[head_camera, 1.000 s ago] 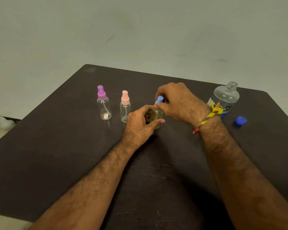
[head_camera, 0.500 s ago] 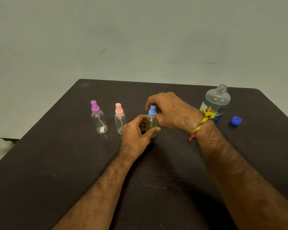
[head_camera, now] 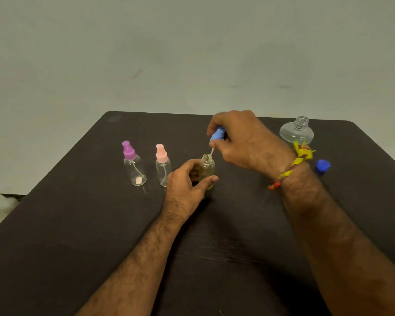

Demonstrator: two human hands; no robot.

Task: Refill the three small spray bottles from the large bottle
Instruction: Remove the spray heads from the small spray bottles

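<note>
The left hand (head_camera: 187,179) held the small bottle (head_camera: 207,169) upright on the surface (head_camera: 78,224), grip wrapped round its body, while the right hand (head_camera: 240,140) pinched the blue spray top (head_camera: 217,134), its tube just at the open neck. Best to lift straight up — the tube could drip or catch the rim — and keep the bottle steady. The large bottle (head_camera: 297,131) stood uncapped behind the right wrist; no label could be read.

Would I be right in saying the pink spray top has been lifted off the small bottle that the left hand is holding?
Not quite: the head view shows the right hand lifting a blue spray top off the small bottle the left hand holds. The pink spray top remains on its bottle.
</note>
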